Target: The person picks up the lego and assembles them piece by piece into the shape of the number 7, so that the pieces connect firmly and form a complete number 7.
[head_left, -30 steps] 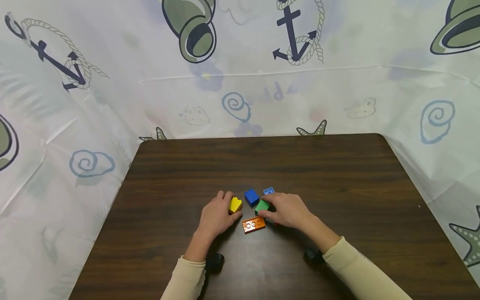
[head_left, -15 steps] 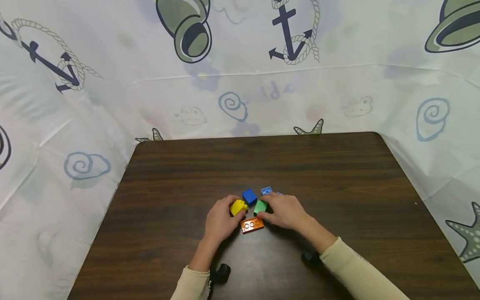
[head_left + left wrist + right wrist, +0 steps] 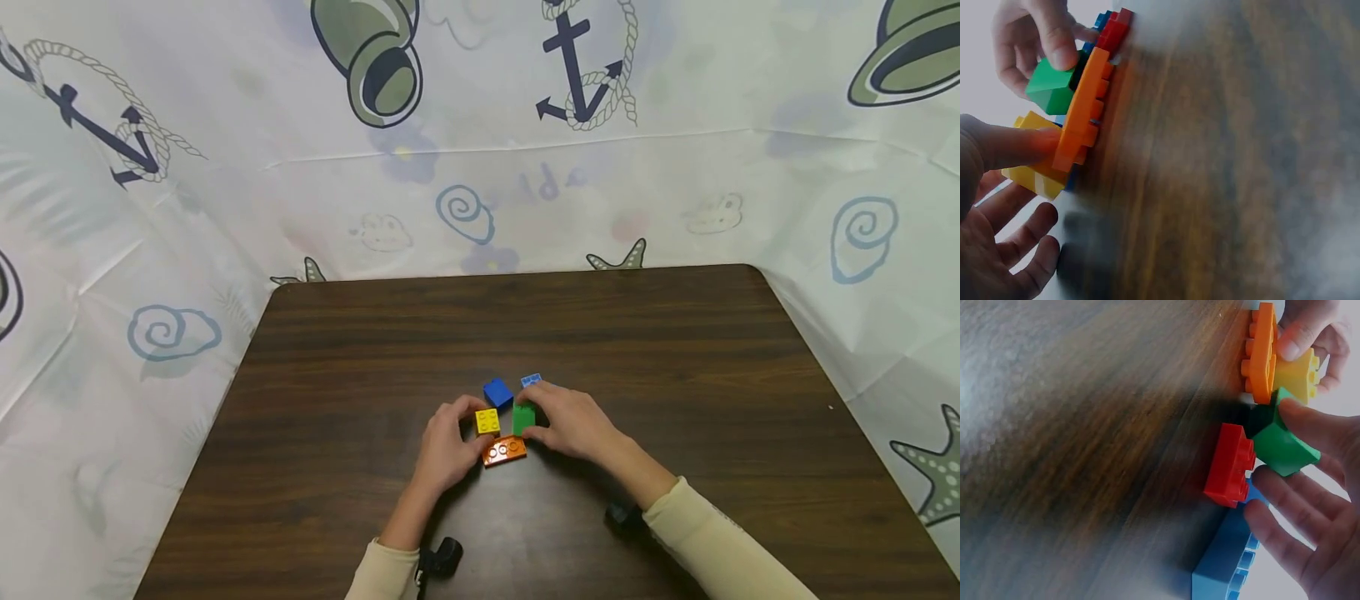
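My left hand (image 3: 444, 446) pinches a yellow toy building brick (image 3: 487, 422) between thumb and fingers, its studs facing up in the head view. Opposite it, my right hand (image 3: 576, 423) grips a green brick (image 3: 524, 420) between thumb and forefinger. The green brick's studs are out of sight. Just in front of both, an orange brick (image 3: 504, 452) lies on the table; my left thumb overlaps its corner. The right wrist view shows the right hand's other fingers extended beside a red brick (image 3: 1230, 465), which the hand hides in the head view.
Behind the hands lie a dark blue brick (image 3: 497, 392) and a lighter blue one (image 3: 531, 380). A long blue brick (image 3: 1222, 559) shows beyond the red one in the right wrist view. The dark wooden table (image 3: 360, 333) stands against a printed white cloth (image 3: 675, 192).
My left hand has moved right with the yellow brick, which has turned from tilted to studs up, closer to the green one. The green brick has turned slightly; my right hand stays about in place.
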A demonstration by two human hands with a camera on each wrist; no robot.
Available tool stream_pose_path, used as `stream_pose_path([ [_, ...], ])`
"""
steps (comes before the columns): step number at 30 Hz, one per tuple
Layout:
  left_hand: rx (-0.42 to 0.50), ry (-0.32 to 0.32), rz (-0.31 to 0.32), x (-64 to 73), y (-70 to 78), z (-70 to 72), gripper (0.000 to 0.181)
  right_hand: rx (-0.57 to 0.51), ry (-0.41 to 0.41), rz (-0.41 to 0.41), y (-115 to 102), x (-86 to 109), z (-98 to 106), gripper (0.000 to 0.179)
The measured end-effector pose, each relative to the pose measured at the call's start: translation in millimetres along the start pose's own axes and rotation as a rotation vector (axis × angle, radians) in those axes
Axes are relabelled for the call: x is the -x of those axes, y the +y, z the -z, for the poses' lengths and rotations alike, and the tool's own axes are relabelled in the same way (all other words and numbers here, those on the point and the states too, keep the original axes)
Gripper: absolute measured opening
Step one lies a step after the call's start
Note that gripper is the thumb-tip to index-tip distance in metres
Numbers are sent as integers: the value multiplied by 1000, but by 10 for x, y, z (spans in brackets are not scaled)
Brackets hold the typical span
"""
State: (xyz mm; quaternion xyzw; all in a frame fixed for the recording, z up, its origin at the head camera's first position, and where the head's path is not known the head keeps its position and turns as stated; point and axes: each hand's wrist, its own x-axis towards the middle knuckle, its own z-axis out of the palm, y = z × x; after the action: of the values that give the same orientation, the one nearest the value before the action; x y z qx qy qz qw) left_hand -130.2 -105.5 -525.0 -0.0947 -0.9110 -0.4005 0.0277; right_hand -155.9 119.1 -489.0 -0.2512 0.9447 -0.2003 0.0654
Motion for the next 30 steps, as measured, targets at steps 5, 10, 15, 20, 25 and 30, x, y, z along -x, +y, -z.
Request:
stream_pose_path([
  [5,-34,-8,-30,-31,-21,-52,40,-34,13,16,3,8,23,36],
  [10,-23,-27,-73,-32,-38,-48,43,-68,22,34,1,10,54,40],
  [15,22,-22,-78,-15,-54,-32,42,-100,111,99,-13,-10,83,41],
  [20,27,-26,-67,-14,-49,-37,40,-169,184,214,-73,-59,94,45],
  [25,31,-10,-59,-34,-57,-47,41,-181,187,296,-151,-96,80,47],
  [30,35,-15,-70,-49,-70,-52,41,-127,185,334,-193,-104,61,45],
])
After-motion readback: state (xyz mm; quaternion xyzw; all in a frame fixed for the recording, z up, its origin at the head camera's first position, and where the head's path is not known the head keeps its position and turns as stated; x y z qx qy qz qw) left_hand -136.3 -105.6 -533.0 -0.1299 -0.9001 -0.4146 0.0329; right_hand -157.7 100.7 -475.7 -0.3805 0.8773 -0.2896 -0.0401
